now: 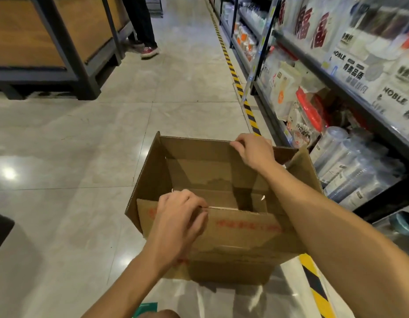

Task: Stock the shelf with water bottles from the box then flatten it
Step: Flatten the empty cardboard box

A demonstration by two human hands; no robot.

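- Hands: our left hand point(179, 216) pinches the near flap's edge of the open brown cardboard box point(221, 237); our right hand point(254, 151) grips its far wall.
- Box sits low on the grey tiled floor point(84, 134), beside the black shelf point(350, 95).

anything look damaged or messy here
The cardboard box has ragged strips on its near and far walls where the surface paper looks peeled off. Packets on the shelf beside it lean untidily.

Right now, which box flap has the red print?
The near flap, pinched by the left hand. The far flap, gripped by the right hand, and the left side flap and right side flap show plain brown.
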